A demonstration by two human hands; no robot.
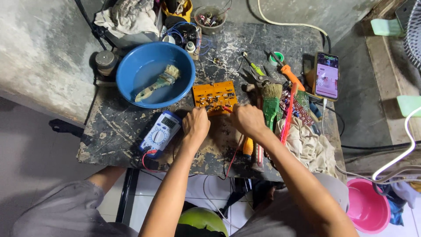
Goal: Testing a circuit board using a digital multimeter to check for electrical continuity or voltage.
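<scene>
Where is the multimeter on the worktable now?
In the head view, the multimeter lies on the worktable left of centre, just below the blue basin and beside the left hand, which works at the orange circuit board.

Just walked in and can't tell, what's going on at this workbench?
A person is leaning over a small, messy table, both hands on an orange circuit board. The left hand and right hand each seem to press a meter probe to it. A multimeter sits left, beside a blue basin holding a paintbrush.
</scene>
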